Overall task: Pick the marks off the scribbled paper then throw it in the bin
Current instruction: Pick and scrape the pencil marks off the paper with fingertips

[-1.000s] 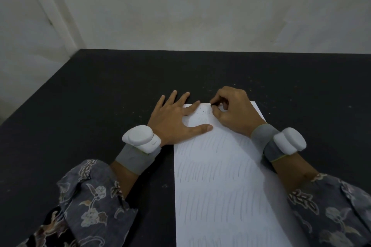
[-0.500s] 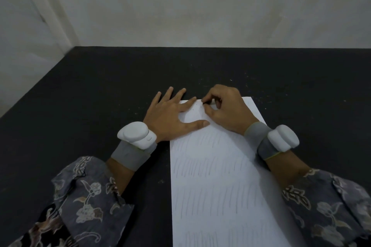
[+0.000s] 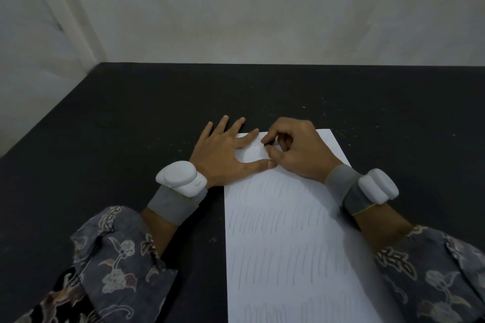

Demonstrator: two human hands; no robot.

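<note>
Rubbing at the far end of the scribbled paper (image 3: 283,231), the right hand (image 3: 301,151) has its fingers curled tight, pinching something small and dark against the sheet (an eraser, judging by the task; too small to be sure). Left hand (image 3: 225,152) lies flat with fingers spread, index and thumb pressing the sheet's far-left corner onto the black table (image 3: 131,139).

Change over the last second: the right hand's pinch has shifted slightly along the top strip, while the left hand stays planted. The patch between the left index and thumb looks nearly blank.

Meaning: the erasing step is at its start. Several rows of pencil strokes nearer the person remain untouched. No bin is in view, so disposal is well off.

White trackers sit on both wrists, left (image 3: 181,181), right (image 3: 378,189).
</note>
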